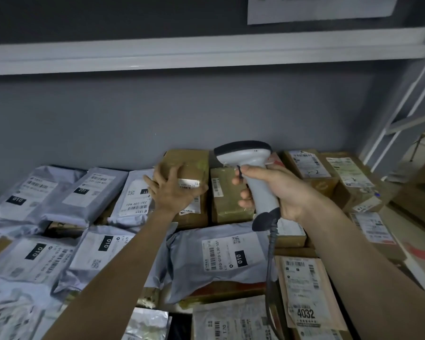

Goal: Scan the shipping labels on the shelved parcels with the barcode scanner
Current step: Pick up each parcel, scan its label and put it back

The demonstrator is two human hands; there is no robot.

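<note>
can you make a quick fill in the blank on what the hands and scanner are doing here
1. The right hand grips the ____ by its handle.
2. The left hand rests on a brown ____ at the back of the shelf.
3. The grey mailer between the two forearms bears a black tag reading ____.
4. A coiled ____ hangs from the base of the handle.

Missing words: scanner; box; 010; cable

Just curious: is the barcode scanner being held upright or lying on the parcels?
Upright: the right hand grips the barcode scanner by its handle, head on top.
</note>
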